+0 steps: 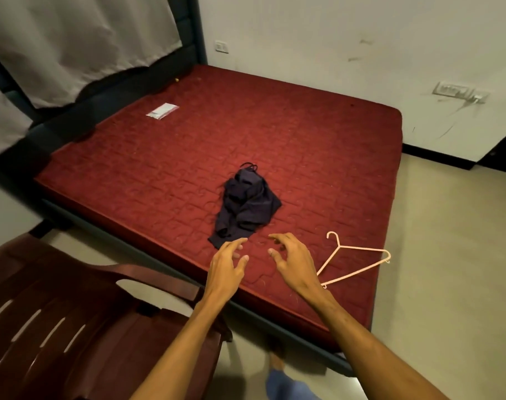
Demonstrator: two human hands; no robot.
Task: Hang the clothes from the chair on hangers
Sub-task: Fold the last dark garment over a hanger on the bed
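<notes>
Poised over the red mattress (303,134) with left hand (227,264) and right hand (293,259), fingers apart, gripping nothing. Just short of a crumpled dark garment (246,203), with a pink hanger (354,262) to the right.

A red quilted mattress (188,145) is laid on a dark bed frame (107,223). A small clear packet (162,111) is seen near its far left edge. A grey sheet (81,44) is draped over the headboard (192,50). Two switch plates (221,47) (459,92) are fixed to the scuffed white wall (303,33).
</notes>
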